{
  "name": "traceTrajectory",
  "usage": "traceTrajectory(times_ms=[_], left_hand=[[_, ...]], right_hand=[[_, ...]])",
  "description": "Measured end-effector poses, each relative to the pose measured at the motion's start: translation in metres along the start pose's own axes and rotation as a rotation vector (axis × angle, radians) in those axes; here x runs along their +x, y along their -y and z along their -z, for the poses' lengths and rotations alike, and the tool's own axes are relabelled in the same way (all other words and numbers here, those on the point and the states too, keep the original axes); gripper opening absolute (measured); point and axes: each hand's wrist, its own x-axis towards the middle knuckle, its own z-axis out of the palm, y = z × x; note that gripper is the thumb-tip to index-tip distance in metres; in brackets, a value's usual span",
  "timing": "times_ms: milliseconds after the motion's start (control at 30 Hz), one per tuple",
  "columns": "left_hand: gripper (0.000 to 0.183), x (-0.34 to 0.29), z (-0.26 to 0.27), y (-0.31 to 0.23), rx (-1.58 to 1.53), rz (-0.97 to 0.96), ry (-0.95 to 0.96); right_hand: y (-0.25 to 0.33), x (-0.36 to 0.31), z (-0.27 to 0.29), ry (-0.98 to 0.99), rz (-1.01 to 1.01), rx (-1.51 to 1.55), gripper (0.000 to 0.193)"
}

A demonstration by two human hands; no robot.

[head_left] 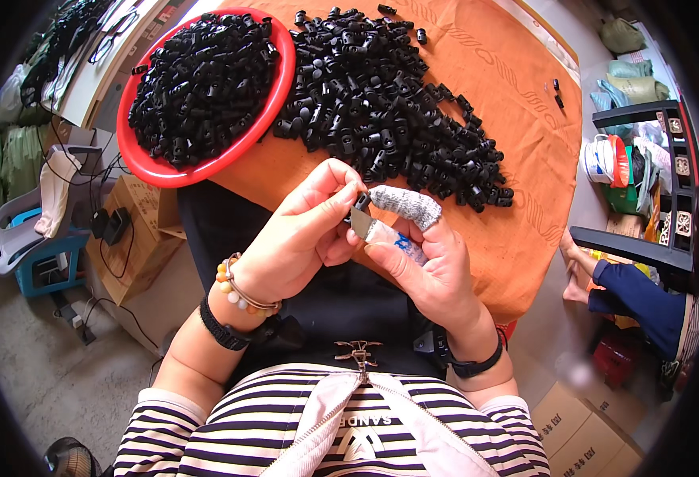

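My left hand [315,213] pinches a small black plastic cord lock [362,202] between thumb and fingertips. In my right hand [437,274] is a short flat blade [361,223], its handle wrapped in white with blue marks. The blade's edge meets the cord lock, or comes very close to it; the fingers hide the exact contact. A grey knitted finger sleeve [407,205] covers my right index finger. Beyond my hands a heap of loose black cord locks [381,119] spreads over the orange tablecloth [516,230].
Left of the heap stands a red basin [284,87] filled with similar black parts. A few stray pieces [558,94] lie at the table's right. Cardboard boxes [580,433] sit on the floor at lower right, near another person's legs [636,306]. A blue-and-grey chair [35,219] stands left.
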Motion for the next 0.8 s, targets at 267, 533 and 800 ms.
traceTrajectory(times_ms=[267, 533, 800], left_hand=[[0.011, 0.0, 0.0, 0.001, -0.042, 0.04, 0.026], [0.014, 0.001, 0.003, 0.003, -0.096, -0.017, 0.065], [0.009, -0.001, 0.002, 0.0, -0.042, -0.004, 0.044]], right_hand=[[0.0, -0.002, 0.0, -0.007, -0.001, -0.011, 0.039], [-0.001, -0.001, -0.001, -0.001, -0.011, 0.044, 0.042], [-0.005, 0.0, 0.007, 0.0, 0.001, -0.05, 0.037]])
